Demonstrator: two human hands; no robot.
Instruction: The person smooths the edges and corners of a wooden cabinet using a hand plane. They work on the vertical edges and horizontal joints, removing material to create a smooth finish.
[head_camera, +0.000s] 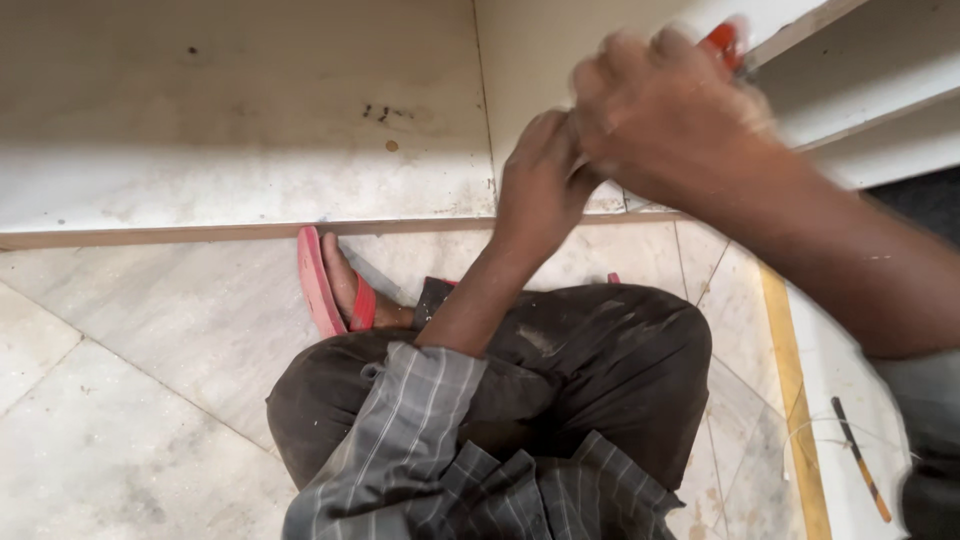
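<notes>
Red-handled tool (728, 42) sits clenched in right hand (665, 110), blurred, tip hidden at the white cabinet panel (240, 120) joint. Left hand (540, 180) closes just below it, pinching something too small to tell. Progress unclear: panel stands upright, nothing loose shows. Below the grip: bent knee, red sandal (318, 282); a pencil (860, 458) lies far right.

Two hands at a white board

The right hand (670, 110) holds a red tool (727, 42); the left hand (540, 180) touches the white board (240, 120).
</notes>
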